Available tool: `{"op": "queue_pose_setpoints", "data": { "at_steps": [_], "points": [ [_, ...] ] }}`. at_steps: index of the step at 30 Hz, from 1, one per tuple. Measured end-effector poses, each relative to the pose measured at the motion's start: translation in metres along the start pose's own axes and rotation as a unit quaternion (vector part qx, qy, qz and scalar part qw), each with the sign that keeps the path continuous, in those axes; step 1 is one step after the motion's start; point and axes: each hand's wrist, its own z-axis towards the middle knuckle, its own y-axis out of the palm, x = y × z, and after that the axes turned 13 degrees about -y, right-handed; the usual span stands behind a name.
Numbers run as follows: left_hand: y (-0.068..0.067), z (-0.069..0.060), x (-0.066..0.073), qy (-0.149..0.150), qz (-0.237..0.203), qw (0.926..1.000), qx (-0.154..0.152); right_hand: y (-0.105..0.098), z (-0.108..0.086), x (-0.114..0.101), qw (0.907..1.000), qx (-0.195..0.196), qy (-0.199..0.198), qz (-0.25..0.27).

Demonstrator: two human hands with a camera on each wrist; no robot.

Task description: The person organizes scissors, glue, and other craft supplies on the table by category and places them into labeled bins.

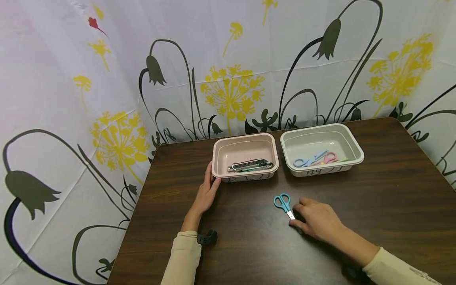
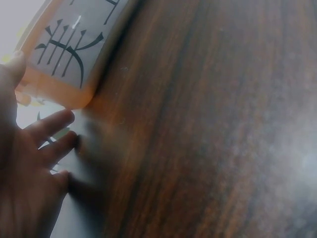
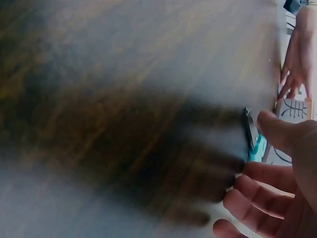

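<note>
A pair of scissors (image 1: 283, 202) with teal handles lies on the table, handles pointing away from me. My right hand (image 1: 318, 217) is at its blades, thumb on the near side. In the right wrist view, thumb and fingers stand apart, with the scissors (image 3: 251, 131) between hand and tabletop; whether the skin touches the blades I cannot tell. My left hand (image 1: 206, 194) rests at the near left corner of a pink bin (image 1: 246, 139), thumb by its front wall and fingers fairly straight along its side. Inside that bin lie utility knives (image 1: 251, 164).
To the right of the pink bin stands a pale grey-green bin (image 1: 322, 133), holding blue scissors (image 1: 310, 159) and pink scissors (image 1: 329, 157). Both bins carry dark lettering on their fronts. Behind the dark wooden table (image 1: 246, 245) hangs a flowered curtain (image 1: 192, 23).
</note>
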Motion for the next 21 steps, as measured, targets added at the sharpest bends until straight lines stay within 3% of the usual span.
{"op": "queue_pose_setpoints", "data": {
  "at_steps": [10, 21],
  "points": [
    [-0.0002, -0.0009, 0.0010, 0.001, 0.001, 1.0000, 0.004, 0.0059, -0.0007, 0.0003, 0.9990, 0.036, -0.020, -0.014],
    [-0.0006, -0.0007, 0.0011, 0.002, -0.002, 1.0000, 0.001, 0.0096, -0.0033, 0.0044, 0.9986, 0.043, -0.031, -0.003]
  ]
}}
